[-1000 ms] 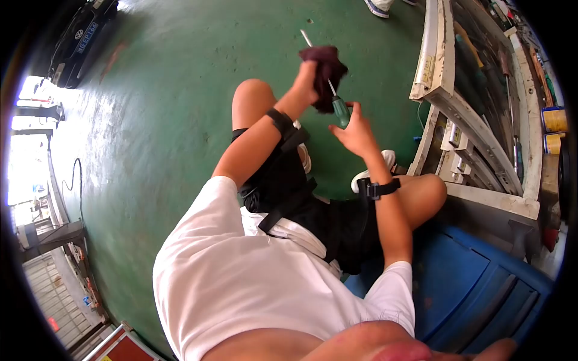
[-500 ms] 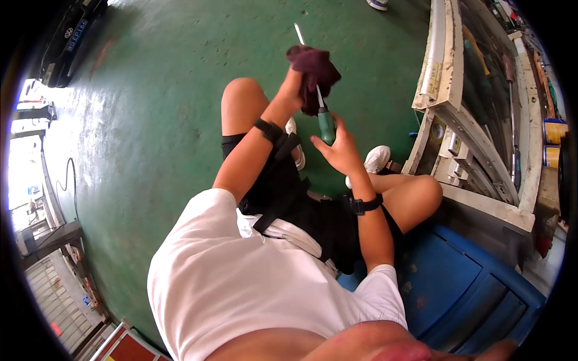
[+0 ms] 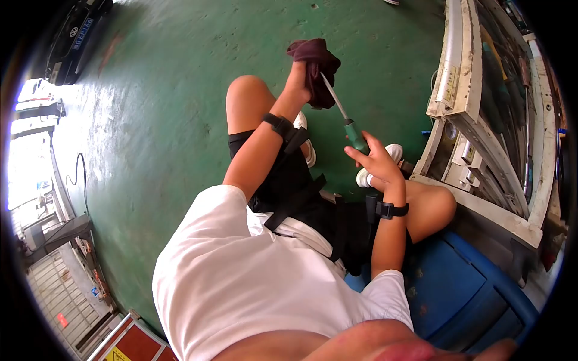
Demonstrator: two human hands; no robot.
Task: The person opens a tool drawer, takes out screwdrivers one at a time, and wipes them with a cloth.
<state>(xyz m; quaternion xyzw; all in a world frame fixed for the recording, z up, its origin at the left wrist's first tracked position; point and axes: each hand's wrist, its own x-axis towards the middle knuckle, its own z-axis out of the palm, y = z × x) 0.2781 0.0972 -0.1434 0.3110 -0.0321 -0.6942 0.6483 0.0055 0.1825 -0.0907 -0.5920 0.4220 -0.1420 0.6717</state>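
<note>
We hold a screwdriver in our right hand, with the thumb and fingers grasping the rear of its green handle. The metal shaft slants up and to the left from the handle, and its tip lies in front of a dark maroon cloth; we cannot tell whether the metal touches the fabric. Our left hand grasps the cloth, which is bunched over the fingers and hides their exact position. Both hands are raised clear of the green floor, in front of our bent knees. We wear a black strap on the left forearm and a matching black band on the right one, together with a white shirt, black shorts and white shoes. To our right stands a worn white frame with long tools inside it. A blue box is located below the frame, near our right elbow. A dark car stands at the upper left, well apart from us, and a red panel occupies the lower left corner.
</note>
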